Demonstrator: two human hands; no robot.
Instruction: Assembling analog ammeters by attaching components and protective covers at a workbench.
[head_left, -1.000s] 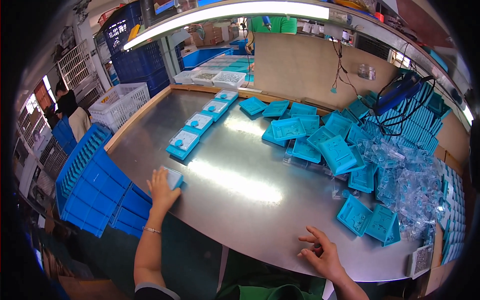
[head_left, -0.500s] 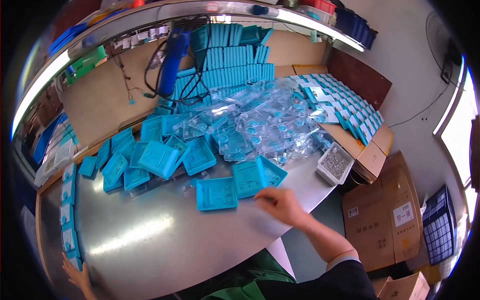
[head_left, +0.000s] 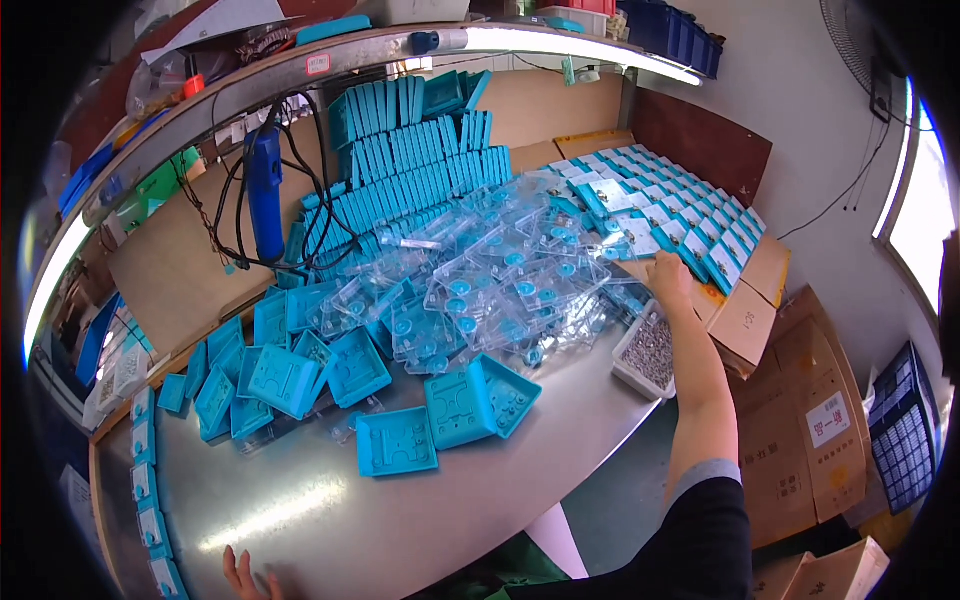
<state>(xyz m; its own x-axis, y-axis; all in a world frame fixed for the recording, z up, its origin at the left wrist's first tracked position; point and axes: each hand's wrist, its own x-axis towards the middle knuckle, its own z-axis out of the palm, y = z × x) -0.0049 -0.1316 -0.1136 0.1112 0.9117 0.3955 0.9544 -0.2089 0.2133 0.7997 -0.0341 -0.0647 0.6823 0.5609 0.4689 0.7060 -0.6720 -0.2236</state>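
Two bare hands are in view. The right hand, right of centre in the frame, reaches to the near edge of the teal units with white faces, which sit in slanting rows on cardboard. Its grip is turned away and its fingertips are hidden, so I cannot tell whether it pinches one. Just below it, a white box holds small grey pieces; to its left spreads a heap of clear plastic covers.

At the lower edge, left of centre, the left hand is partly cut off, its grip spread, with nothing visible between the fingers. It is near the metal surface, right of a line of similar units at lower left. Open teal trays lie piled above it, left of centre.
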